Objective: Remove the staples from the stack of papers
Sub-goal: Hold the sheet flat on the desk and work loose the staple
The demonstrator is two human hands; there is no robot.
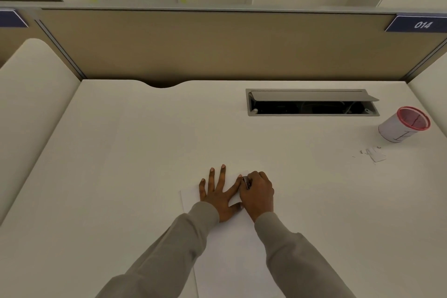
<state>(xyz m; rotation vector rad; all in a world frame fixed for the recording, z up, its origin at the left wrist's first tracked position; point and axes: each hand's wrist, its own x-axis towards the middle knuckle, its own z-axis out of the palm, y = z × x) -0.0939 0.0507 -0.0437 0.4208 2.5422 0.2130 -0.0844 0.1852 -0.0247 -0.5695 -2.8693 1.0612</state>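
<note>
desk (121, 152): stack of papers (229, 256) at near centre | left hand (217, 197) flat on its far end | right hand (258, 191) just right, touching it, holding small tool (246, 182) | cable hatch (312, 103) far right | cup (401, 126) right of hatch | scraps (373, 153) before cup | partition (217, 46) behind desk

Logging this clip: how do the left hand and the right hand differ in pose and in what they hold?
The left hand lies flat with fingers spread, pressing the stack of papers; the right hand is curled. The left hand holds nothing; the right hand grips a small dark tool near the papers' far edge. Both are on the papers, side by side.
</note>
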